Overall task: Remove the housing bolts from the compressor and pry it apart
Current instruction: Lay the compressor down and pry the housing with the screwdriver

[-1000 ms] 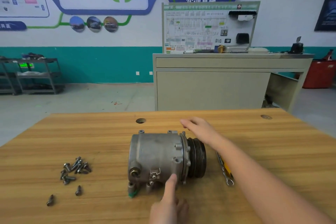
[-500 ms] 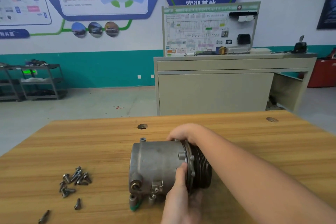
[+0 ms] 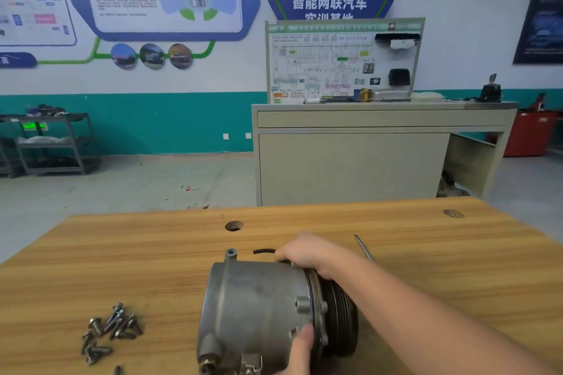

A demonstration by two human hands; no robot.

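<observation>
The grey cast-metal cylindrical compressor (image 3: 259,313) is seen lying on its side in the lower centre of the frame, on the light wooden workbench (image 3: 152,253). Its long axis runs left to right, with the black grooved pulley (image 3: 341,320) at the right end. The seam between housing and front plate is found just left of that pulley, and both hands are set right on it.

The right hand (image 3: 307,253) is reached in from the lower right and draped over the top of the seam, fingers curled down the far side, so a hold on the compressor is judged. The left hand (image 3: 300,350) is brought up from the bottom edge, its fingertips pressed against the near side of the same seam; whether anything is pinched there cannot be told.

A pile of dark loose bolts (image 3: 109,332) is left at the lower left, well apart from the body, so the bolts appear to be out. A thin metal rod-like tool (image 3: 364,248) is lying behind the right forearm, nearer that hand. A pull along the long axis is what the split would seem to call for.
</observation>
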